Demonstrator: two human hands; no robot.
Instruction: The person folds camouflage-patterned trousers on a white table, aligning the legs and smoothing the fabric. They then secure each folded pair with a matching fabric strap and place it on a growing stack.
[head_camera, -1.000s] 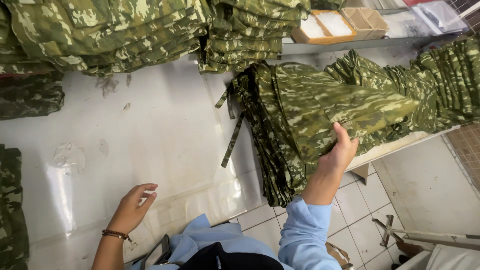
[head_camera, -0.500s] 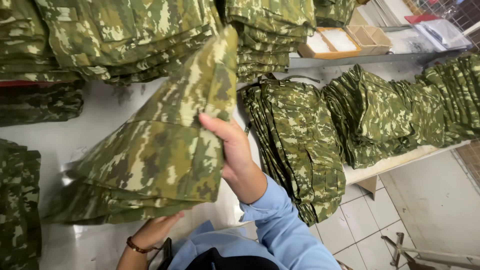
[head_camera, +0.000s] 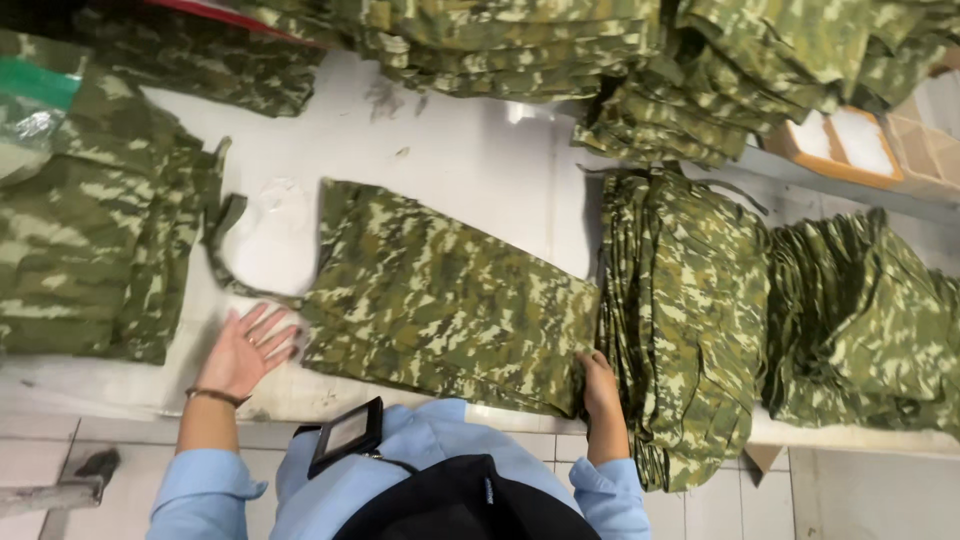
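A folded green camouflage garment (head_camera: 450, 295) lies flat on the white table (head_camera: 470, 170) in front of me. My left hand (head_camera: 248, 350) rests open with spread fingers on the table at the garment's near left corner. My right hand (head_camera: 598, 378) sits at the garment's near right edge, fingers curled against the cloth, between it and a thick stack of folded camouflage garments (head_camera: 690, 300).
More camouflage stacks lie to the right (head_camera: 870, 320), along the far edge (head_camera: 560, 50) and at the left (head_camera: 90, 240). Shallow cardboard boxes (head_camera: 845, 145) stand at the far right. A tiled floor (head_camera: 60, 450) shows below the table edge.
A second ago my right hand reached to the right stack. It then carried one garment over in the air; now that garment lies flat on the table with both hands at its near edge.
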